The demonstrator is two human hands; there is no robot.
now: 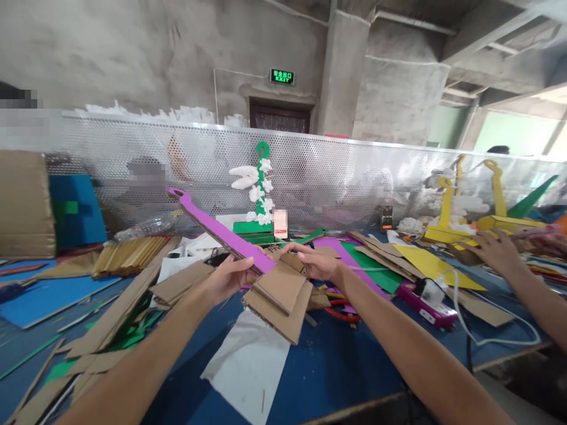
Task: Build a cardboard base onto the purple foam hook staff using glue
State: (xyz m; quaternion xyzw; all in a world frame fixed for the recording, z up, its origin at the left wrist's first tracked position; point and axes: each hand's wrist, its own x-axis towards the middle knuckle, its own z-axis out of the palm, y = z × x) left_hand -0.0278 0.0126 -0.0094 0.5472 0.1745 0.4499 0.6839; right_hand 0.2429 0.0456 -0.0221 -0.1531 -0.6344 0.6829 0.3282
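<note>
I hold a cardboard model (280,297) above the blue table (336,366). It is a stack of stepped brown cardboard plates with a long purple arm (217,232) that slants up to the left and ends in a small loop. My left hand (230,276) is closed on the base of the purple arm and the left side of the plates. My right hand (315,261) is closed on the top right edge of the plates.
A finished green model with white flowers (259,200) stands behind, by the perforated metal screen (354,171). Yellow models (469,218) stand at the right, where another person's hand (496,251) reaches. A purple glue gun (427,302), white paper (252,360) and cardboard scraps (110,330) lie around.
</note>
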